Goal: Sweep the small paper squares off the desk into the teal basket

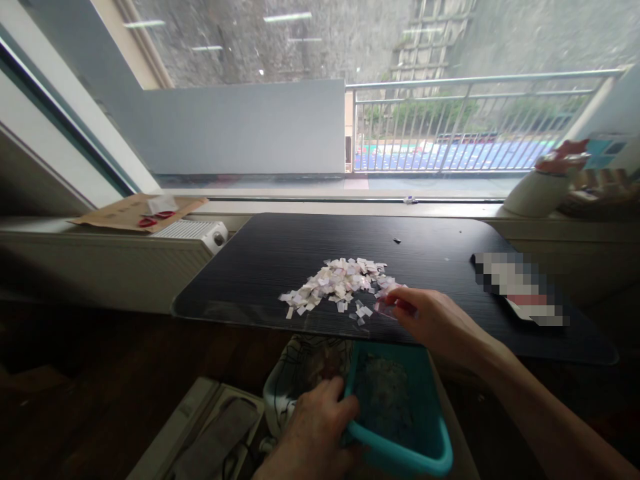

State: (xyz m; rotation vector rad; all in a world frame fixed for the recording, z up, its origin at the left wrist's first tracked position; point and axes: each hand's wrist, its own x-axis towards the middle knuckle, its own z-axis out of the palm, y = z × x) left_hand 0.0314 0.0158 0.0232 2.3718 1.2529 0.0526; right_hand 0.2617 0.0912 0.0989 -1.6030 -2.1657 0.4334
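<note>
A heap of small white and pale paper-like pieces (345,277) is spread over the dark table (240,267). At the heap's right end, the fingers of my right hand (430,317) are closed on a thin, see-through pinkish plastic sheet (384,307). Below the table's front edge, my left hand (320,423) grips the left rim of a teal plastic bin (440,447). Inside that bin lies a mass of pale scraps (387,393), dim in the shadow.
A phone-like slab (520,293), blurred out, lies on the table's right side. Red-handled scissors (155,218) rest on brown paper (120,213) by the radiator (187,237). Left of the bin is a lined container (280,387). A white jug (537,190) stands on the sill.
</note>
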